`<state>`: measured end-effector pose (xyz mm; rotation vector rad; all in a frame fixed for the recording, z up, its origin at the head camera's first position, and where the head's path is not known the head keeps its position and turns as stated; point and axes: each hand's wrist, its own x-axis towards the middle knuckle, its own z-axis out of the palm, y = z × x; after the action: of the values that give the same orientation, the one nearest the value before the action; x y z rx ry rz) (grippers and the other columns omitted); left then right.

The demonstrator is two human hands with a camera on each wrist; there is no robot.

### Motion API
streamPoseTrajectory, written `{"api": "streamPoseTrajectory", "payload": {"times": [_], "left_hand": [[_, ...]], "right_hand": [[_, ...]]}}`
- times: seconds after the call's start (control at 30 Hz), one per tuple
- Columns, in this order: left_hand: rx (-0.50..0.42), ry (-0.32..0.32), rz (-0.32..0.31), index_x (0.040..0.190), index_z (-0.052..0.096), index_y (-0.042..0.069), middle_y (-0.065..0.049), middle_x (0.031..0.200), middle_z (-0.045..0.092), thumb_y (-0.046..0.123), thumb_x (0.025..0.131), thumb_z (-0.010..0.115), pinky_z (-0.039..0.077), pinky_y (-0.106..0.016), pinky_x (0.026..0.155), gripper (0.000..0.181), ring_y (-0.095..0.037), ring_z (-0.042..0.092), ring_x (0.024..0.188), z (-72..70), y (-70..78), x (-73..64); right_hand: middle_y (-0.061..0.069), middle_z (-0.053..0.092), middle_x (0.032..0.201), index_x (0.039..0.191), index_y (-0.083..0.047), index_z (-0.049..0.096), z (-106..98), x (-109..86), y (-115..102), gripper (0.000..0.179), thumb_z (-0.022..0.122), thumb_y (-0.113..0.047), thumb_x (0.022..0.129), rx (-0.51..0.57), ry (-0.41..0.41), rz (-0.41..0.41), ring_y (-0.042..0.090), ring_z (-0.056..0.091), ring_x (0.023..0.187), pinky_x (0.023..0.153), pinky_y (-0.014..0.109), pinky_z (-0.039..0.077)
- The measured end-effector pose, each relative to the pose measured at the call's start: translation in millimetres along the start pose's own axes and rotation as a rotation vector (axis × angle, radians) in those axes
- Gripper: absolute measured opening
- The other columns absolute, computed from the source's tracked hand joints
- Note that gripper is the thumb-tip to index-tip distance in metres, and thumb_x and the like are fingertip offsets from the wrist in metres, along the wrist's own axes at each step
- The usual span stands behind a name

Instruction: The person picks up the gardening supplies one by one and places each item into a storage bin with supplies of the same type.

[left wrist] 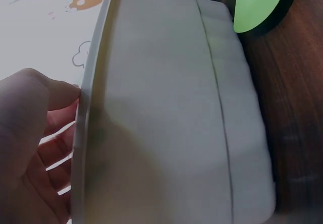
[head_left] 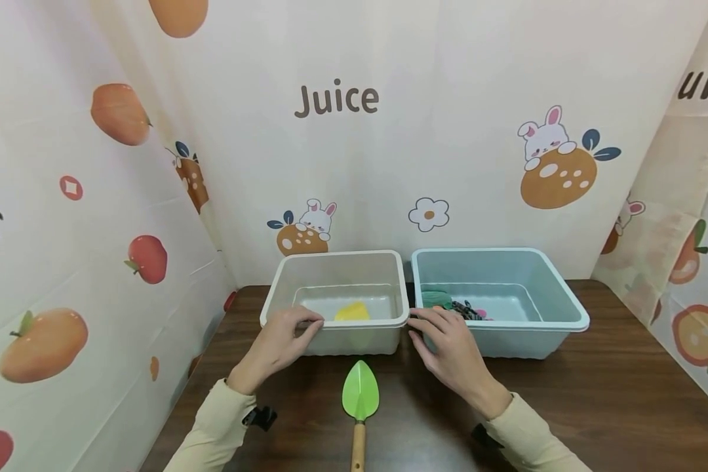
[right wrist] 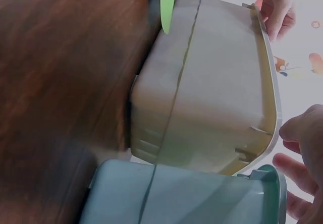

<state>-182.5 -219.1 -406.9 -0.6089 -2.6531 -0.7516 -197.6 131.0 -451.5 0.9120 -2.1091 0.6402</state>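
Observation:
A beige plastic basin [head_left: 360, 341] stands at the back of the table with a flat yellow piece [head_left: 352, 311] inside. My left hand [head_left: 283, 337] pinches its front rim near the left end, the thumb [left wrist: 63, 94] against the rim and the other fingers behind it. At the basin's front right corner is my right hand [head_left: 448, 347], fingers slightly bent and spread, fingertips at or beside the rim; firm contact is hard to tell. Just right of it stands a light-blue basin [head_left: 507, 337], partly hidden by this hand. A green-bladed trowel [head_left: 360, 393] with a wooden handle lies in front.
Inside the light-blue basin, at its left, lie a green item [head_left: 435, 299], a dark patterned item [head_left: 467, 311] and bits of orange and pink. A printed curtain [head_left: 389, 151] hangs behind and on both sides of the brown wooden table [head_left: 613, 387].

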Motion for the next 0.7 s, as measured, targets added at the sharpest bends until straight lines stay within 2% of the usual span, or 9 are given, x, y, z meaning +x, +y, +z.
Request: {"api": "streamPoseTrajectory", "payload": {"times": [0.3, 0.5, 0.6, 0.7], "left_hand": [[-0.022, 0.046, 0.04, 0.106, 0.083, 0.016, 0.004, 0.104, 0.08, 0.018, 0.101, 0.073, 0.061, -0.033, 0.086, 0.012, -0.011, 0.075, 0.098, 4.3, -2.9, -3.0], [-0.021, 0.078, 0.049, 0.106, 0.083, 0.015, 0.004, 0.104, 0.08, 0.016, 0.099, 0.075, 0.061, -0.036, 0.086, 0.011, -0.013, 0.075, 0.099, 4.9, -2.3, -4.8], [0.003, 0.145, 0.07, 0.105, 0.083, 0.014, 0.003, 0.103, 0.08, 0.014, 0.097, 0.077, 0.061, -0.04, 0.089, 0.01, -0.015, 0.075, 0.1, 7.3, 0.7, -7.2], [0.042, 0.266, 0.1, 0.101, 0.082, 0.014, 0.003, 0.099, 0.08, 0.012, 0.093, 0.08, 0.059, -0.042, 0.089, 0.008, -0.017, 0.074, 0.096, 11.3, 6.0, -10.9]], "right_hand": [[0.008, 0.078, 0.125, 0.118, -0.01, 0.081, 15.0, 9.1, 0.3, 0.035, 0.089, -0.013, 0.084, -0.093, 0.01, -0.053, 0.034, 0.071, 0.114, 0.095, 0.055, 0.055], [0.008, 0.079, 0.123, 0.119, -0.011, 0.082, 16.4, 11.5, 0.4, 0.036, 0.089, -0.015, 0.084, -0.092, 0.017, -0.064, 0.035, 0.071, 0.113, 0.096, 0.055, 0.055], [0.007, 0.079, 0.123, 0.118, -0.012, 0.082, 16.3, 11.9, 0.9, 0.036, 0.09, -0.016, 0.084, -0.079, 0.023, -0.065, 0.035, 0.071, 0.113, 0.095, 0.055, 0.055], [0.008, 0.079, 0.123, 0.118, -0.012, 0.082, 16.5, 12.1, 1.1, 0.036, 0.09, -0.016, 0.083, -0.072, 0.032, -0.069, 0.035, 0.071, 0.113, 0.095, 0.055, 0.056]]}}
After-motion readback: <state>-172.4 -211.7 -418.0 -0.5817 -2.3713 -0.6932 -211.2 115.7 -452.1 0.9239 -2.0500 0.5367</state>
